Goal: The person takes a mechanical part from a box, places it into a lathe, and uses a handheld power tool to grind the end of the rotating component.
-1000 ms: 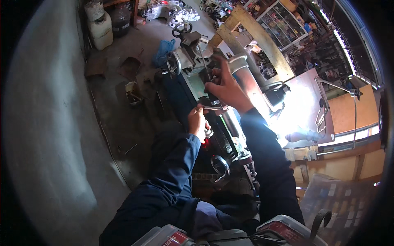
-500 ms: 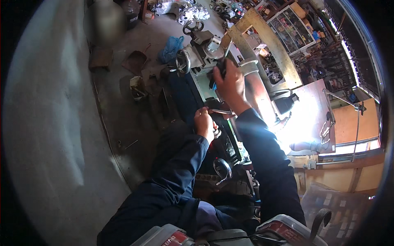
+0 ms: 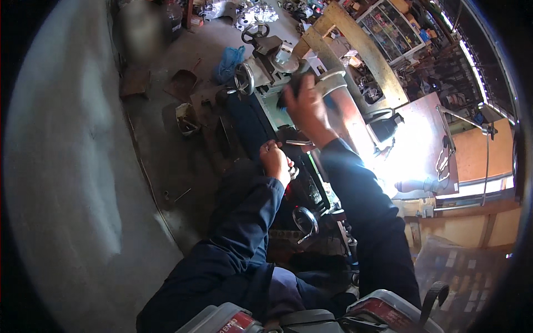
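Note:
A metal lathe (image 3: 267,111) with a greenish bed stands in front of me. My left hand (image 3: 275,163) is closed at its near side, beside a round metal knob (image 3: 293,172) and a short metal lever (image 3: 300,142). What its curled fingers hold is hidden. Over the bed, next to a pale curved rim (image 3: 331,81), my right hand (image 3: 311,112) is closed and smeared by motion. A dark object (image 3: 284,98) shows at its fingers, too blurred to name.
Handwheels (image 3: 244,78) stick out at the lathe's far end, and another handwheel (image 3: 305,220) is nearer me. A bright lamp (image 3: 386,129) glares on the right. A blue plastic bag (image 3: 229,62) and an open container (image 3: 187,119) lie on the floor at left.
My right hand has moved slightly left and nearer me; the pale rod that stood up beyond it no longer shows. My left hand stays at the lathe's near side.

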Available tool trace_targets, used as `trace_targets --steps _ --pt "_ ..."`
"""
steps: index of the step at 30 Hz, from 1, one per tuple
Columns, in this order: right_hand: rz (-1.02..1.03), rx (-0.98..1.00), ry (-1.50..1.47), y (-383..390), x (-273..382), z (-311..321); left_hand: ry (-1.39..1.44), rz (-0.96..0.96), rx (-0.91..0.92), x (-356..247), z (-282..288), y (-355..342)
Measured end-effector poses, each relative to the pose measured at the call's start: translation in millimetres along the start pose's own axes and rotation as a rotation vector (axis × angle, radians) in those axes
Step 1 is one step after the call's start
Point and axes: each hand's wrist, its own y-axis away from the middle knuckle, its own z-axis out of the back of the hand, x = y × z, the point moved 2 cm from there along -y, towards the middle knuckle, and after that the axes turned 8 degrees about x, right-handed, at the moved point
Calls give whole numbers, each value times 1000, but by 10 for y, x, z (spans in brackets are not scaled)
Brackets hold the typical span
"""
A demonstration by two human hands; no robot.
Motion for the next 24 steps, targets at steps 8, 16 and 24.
trace_targets --steps 8,16,24 --pt "-74 82 -72 133 -38 28 181 160 215 160 184 -171" --pt "-177 -242 -399 624 101 941 -917 -392 157 -195 -405 208" --pt "-360 -368 -850 2782 -73 1287 -1594 -727 298 -251 -559 310"
